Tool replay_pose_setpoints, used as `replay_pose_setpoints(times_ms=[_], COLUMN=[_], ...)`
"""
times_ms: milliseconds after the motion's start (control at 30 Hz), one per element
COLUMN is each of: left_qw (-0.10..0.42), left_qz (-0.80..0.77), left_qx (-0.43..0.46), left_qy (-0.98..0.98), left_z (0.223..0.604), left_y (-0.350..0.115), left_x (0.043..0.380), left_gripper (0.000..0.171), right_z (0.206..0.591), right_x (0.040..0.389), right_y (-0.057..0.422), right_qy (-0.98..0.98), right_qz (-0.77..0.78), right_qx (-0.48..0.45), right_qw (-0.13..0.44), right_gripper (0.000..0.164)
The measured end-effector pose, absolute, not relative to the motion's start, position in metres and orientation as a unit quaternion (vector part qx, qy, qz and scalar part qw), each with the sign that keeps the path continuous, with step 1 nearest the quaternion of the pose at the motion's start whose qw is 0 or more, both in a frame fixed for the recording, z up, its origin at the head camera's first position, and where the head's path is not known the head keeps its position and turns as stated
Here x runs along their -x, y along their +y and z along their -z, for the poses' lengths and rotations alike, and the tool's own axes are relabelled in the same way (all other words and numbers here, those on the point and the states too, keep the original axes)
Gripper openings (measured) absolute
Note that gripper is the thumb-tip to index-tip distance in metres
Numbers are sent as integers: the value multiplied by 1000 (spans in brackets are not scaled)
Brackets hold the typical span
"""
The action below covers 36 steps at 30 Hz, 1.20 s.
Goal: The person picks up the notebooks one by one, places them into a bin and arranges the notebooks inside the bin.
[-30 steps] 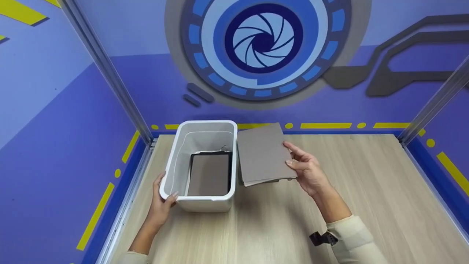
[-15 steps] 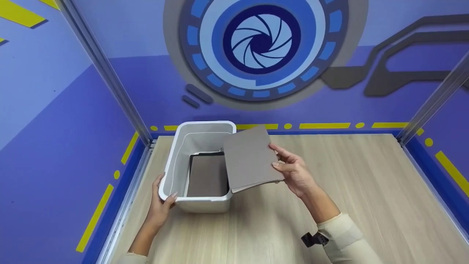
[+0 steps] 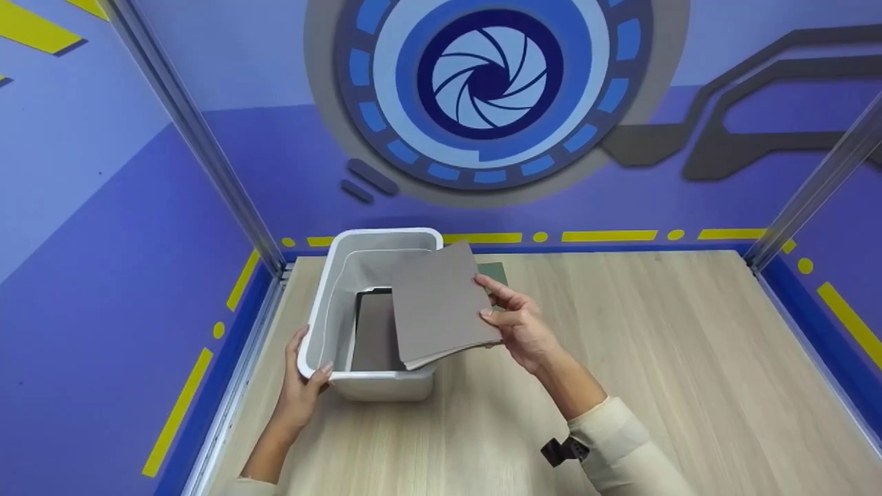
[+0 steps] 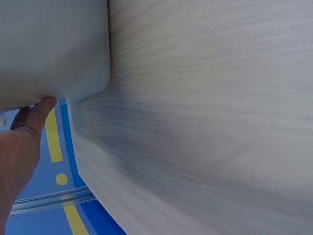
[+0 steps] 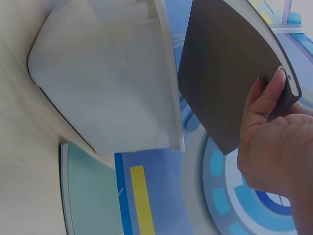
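My right hand (image 3: 527, 331) pinches a thin grey-brown notebook (image 3: 441, 303) by its right edge. The notebook hangs tilted over the right side of a white plastic bin (image 3: 400, 387), and its pages show along the lower edge. In the right wrist view the thumb presses one cover of the notebook (image 5: 230, 68), above the rim of the bin (image 5: 107, 78). At the bin's near left corner my left hand (image 3: 301, 386) grips the rim, thumb on top and fingers down the outside. Inside the bin lies another grey-brown notebook (image 3: 375, 331) with a black edge around it, partly covered by the held one.
A green book (image 3: 493, 273) lies on the wooden table (image 3: 661, 358) right of the bin, mostly hidden behind the notebook and right hand. Blue and purple panels (image 3: 572, 200) stand behind and at the sides, with metal posts (image 3: 189, 131) in the corners.
My right hand has carried the notebook leftward, from beside the bin to over its right part. The green book has come into sight behind it. The left hand has stayed on the rim.
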<state>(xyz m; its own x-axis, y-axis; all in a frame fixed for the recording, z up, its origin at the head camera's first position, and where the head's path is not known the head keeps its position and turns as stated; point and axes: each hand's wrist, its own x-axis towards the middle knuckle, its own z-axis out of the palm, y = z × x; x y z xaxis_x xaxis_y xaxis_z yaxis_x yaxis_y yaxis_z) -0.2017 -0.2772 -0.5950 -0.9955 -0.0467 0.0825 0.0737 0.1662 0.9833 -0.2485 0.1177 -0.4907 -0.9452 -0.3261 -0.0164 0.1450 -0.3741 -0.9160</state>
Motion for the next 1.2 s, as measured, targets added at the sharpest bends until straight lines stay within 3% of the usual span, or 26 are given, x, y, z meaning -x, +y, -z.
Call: replay_pose_setpoints(times_ms=[667,900,1200], left_qw=[57,55,55], left_qz=[629,626,630], left_qx=[7,10,8], left_qy=[-775,-778,-775], left_z=[598,598,596], left_y=[-278,-277,-277], left_x=[201,202,201], left_gripper=[79,80,79], right_z=[493,494,479], right_x=[275,275,266], right_y=[32,10,25], right_qy=[566,680,743], right_qz=[816,697,626], right_qx=[30,88,134], right_qw=[114,212,197], right_gripper=[69,71,55])
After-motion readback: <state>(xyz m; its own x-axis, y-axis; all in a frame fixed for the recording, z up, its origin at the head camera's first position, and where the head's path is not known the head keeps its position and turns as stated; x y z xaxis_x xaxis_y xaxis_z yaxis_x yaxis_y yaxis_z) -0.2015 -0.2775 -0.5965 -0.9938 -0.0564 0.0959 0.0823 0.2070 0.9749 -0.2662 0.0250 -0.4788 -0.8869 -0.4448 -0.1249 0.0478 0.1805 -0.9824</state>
